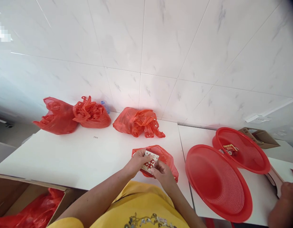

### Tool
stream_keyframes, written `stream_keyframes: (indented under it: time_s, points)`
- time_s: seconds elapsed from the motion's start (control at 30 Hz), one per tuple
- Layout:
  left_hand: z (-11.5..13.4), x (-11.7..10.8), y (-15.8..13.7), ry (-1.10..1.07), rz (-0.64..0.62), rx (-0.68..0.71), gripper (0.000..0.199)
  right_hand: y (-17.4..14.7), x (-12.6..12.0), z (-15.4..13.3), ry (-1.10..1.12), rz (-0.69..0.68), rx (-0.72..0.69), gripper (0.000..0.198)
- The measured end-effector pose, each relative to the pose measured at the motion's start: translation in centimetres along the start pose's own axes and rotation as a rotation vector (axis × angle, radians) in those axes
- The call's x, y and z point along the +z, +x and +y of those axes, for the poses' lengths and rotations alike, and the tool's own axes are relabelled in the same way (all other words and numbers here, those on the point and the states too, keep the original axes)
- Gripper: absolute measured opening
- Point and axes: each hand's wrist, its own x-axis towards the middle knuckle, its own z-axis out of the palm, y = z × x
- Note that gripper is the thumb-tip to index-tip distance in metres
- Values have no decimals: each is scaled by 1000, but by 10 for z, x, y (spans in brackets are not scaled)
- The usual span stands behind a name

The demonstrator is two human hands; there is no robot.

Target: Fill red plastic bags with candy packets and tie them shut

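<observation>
A small flat packet (150,161), pale with a red circle pattern, is held between both hands over the front of the table. My left hand (138,162) grips its left side, thumb on top. My right hand (161,171) pinches its lower right edge, with the thumb on the patterned face. Beneath the hands lies an open red plastic bag (169,161); its contents are mostly hidden by my hands.
Tied red bags (137,122) stand along the wall. Two red plastic baskets (205,180) are at right, the farther one (253,152) containing a few small packets. A cardboard box (63,202) with red bags stands lower left. Another person's hand (287,196) shows at far right.
</observation>
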Motion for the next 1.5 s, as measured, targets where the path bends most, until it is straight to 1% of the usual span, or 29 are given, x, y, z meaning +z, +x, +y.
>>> stream_keyframes:
  time_s: [0.1,0.23,0.37,0.47,0.63,0.73,0.8,0.87,0.93,1.07,1.27,1.37,1.5]
  points:
    - [-1,0,-1,18,15,-5,29,-1,1,0,-2,-9,11,23]
    - [-6,3,0,94,56,-6,28,2,-1,3,13,21,17,18]
    - [-7,4,1,74,48,-13,32,2,0,4,9,44,-2,13]
    - [-4,4,1,35,47,14,35,-1,1,3,15,47,8,16]
    - [-3,3,-1,31,59,35,42,-3,2,3,-27,-20,19,23]
    - [-4,2,-1,57,26,34,40,-2,1,5,-65,37,44,20]
    - [-4,2,-1,93,21,19,44,-2,1,6,-97,64,55,17]
    - [-4,1,0,119,46,-22,52,-1,2,7,-126,71,39,16]
    - [-5,2,1,111,77,-62,55,-1,3,6,-148,79,24,16]
    - [-8,2,2,63,106,-52,50,-1,4,7,-178,85,12,16]
    - [-4,1,-1,65,117,-6,44,-1,2,16,-117,-8,-7,26]
    - [-2,0,-1,72,77,-10,42,-1,3,16,-101,5,5,27]
    - [-2,-1,0,46,-53,20,43,0,1,11,-66,90,44,26]
